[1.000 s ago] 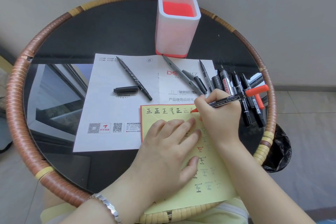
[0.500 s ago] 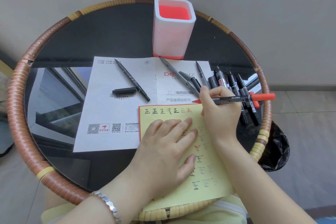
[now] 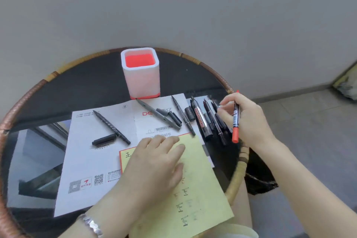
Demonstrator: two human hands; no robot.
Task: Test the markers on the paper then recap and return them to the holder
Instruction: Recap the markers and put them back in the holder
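Note:
My right hand (image 3: 245, 120) holds a red marker (image 3: 235, 121) upright over the row of black markers (image 3: 208, 121) at the table's right side, its red tip pointing up and its red cap end down. My left hand (image 3: 154, 168) lies flat on the yellow paper (image 3: 197, 199), which bears written test characters. The white holder (image 3: 141, 75) with a red inside stands at the back of the table. An uncapped black marker (image 3: 112, 127) and its loose cap (image 3: 104, 139) lie on the white instruction sheet (image 3: 83, 160).
The round glass table has a woven rattan rim (image 3: 21, 98). More uncapped markers and caps (image 3: 168, 118) lie between the holder and the yellow paper. A black bag (image 3: 258, 177) sits on the floor beyond the right rim. A grey wall stands behind.
My right hand has lifted the red marker off the yellow paper and swung it right, from lying level to standing upright over the black markers. The camera has tilted up.

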